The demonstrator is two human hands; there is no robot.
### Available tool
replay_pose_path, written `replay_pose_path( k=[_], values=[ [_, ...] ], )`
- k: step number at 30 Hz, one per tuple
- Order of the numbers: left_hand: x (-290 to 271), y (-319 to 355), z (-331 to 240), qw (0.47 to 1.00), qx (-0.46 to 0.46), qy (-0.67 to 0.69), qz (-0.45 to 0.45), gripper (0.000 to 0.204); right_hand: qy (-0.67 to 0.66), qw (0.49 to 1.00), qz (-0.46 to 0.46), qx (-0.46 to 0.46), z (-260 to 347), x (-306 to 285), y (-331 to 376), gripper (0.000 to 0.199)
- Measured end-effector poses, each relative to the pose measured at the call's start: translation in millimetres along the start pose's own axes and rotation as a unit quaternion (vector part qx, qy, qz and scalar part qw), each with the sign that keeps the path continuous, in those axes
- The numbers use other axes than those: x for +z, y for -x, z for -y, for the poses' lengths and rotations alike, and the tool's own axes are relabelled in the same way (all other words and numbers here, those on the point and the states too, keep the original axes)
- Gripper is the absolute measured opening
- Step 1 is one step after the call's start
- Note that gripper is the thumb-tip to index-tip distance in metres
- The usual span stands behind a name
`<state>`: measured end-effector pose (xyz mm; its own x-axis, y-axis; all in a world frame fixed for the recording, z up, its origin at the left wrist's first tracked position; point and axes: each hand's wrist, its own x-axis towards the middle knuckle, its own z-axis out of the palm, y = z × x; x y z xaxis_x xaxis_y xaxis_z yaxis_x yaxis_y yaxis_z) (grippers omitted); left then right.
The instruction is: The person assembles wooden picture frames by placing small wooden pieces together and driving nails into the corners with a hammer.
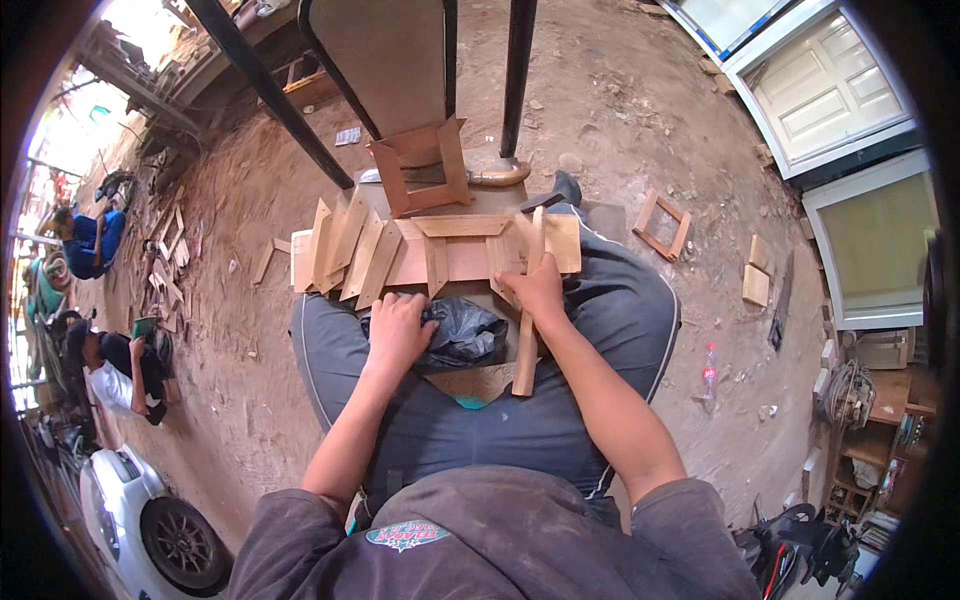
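Observation:
A pale plank lies across my lap with mitred wooden strips on its left part. A partly joined wooden frame rests at its middle. My right hand is closed round the wooden handle of a hammer; its dark head points away from me, at the plank's far edge. My left hand has its fingers curled beside a black plastic bag at the plank's near edge. Whatever its fingertips hold, if anything, is hidden.
A finished brown frame leans against a chair ahead. Another frame and a plastic bottle are on the dirt floor at right. Two people sit at left, near a white car. Glazed panels stand right.

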<state>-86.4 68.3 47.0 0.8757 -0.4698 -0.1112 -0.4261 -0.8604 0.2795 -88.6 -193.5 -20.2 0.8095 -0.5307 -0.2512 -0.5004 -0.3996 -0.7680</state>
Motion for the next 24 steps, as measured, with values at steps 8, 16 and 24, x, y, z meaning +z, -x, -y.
replay_pose_path(
  k=[8,16,24],
  values=[
    [0.6,12.2,1.8,0.991,-0.043,0.091,0.086,0.031,0.000,1.000,0.018,0.020,-2.2,2.2,-3.6,0.064],
    [0.4,-26.8,-1.2,0.959,-0.213,0.186,0.031,0.059,-0.003,1.000,0.015,0.005,-9.8,3.1,-6.0,0.063],
    [28.9,-25.9,29.2,0.923,-0.191,0.333,0.004,0.044,-0.024,0.992,0.070,0.100,3.8,-4.5,-4.3,0.073]
  ],
)
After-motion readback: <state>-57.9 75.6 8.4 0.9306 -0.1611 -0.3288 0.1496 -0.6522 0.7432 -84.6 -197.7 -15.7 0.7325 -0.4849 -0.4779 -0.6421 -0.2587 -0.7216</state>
